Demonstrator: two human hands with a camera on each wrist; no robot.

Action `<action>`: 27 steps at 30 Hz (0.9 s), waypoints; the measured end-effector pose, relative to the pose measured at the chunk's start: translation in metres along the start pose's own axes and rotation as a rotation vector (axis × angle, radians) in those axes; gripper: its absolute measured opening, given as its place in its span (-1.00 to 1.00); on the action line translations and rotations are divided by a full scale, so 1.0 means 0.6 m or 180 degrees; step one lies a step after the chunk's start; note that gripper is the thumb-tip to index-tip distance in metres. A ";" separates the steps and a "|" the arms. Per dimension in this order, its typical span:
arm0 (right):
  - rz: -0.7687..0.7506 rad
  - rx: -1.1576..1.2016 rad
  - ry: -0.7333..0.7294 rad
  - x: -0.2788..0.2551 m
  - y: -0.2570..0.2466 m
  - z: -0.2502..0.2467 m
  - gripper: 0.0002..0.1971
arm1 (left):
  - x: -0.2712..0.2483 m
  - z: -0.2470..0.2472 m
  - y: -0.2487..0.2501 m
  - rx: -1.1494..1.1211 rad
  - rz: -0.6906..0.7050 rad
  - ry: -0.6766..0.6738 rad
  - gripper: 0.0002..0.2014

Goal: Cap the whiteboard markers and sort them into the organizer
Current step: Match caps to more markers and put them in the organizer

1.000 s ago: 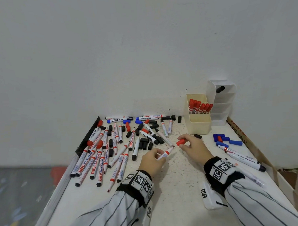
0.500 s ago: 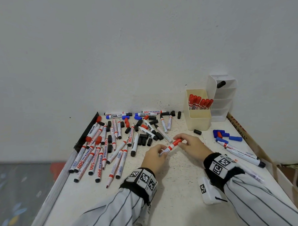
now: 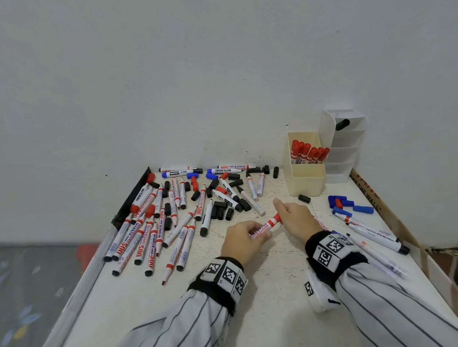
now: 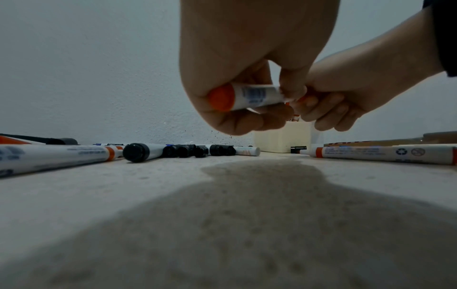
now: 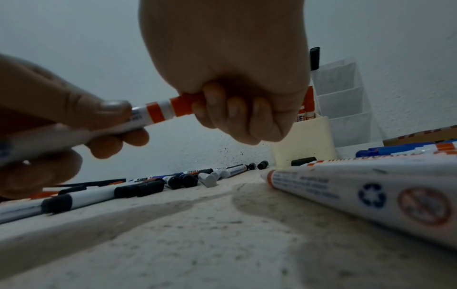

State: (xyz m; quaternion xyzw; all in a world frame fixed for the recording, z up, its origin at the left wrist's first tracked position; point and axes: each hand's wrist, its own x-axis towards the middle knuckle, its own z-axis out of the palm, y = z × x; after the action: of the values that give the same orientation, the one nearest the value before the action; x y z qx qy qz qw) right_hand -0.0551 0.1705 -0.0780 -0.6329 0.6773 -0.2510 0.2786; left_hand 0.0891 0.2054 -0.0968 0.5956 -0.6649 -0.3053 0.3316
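Both hands are raised a little off the table, meeting at its middle. The left hand curls its fingers and thumb round the barrel of a red marker, knuckles up, with the marker's red butt end poking out by the palm in the left wrist view. The right hand has its fingers wrapped round the red cap at the other end, and the index finger sticks out straight toward the wall. The cap sits on the marker's tip; whether it is fully seated I cannot tell. The marker lies slanted between the two hands, cap end farther away and to the right.

Beyond the right hand stands the cream bin with red markers upright in it, and the white organizer beside it holds one black marker. To the left sprawls a heap of loose markers and black caps. Blue caps lie to the right.
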 end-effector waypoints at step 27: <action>-0.0473 0.0806 -0.0251 -0.011 -0.029 0.015 -0.62 | -0.004 0.002 0.013 -0.0835 -0.0436 -0.0847 -0.60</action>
State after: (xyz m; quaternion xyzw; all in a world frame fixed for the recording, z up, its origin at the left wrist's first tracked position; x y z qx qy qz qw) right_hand -0.0361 0.1761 -0.0720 -0.6505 0.5801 -0.3293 0.3633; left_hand 0.0837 0.2083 -0.0913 0.5455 -0.6154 -0.4872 0.2940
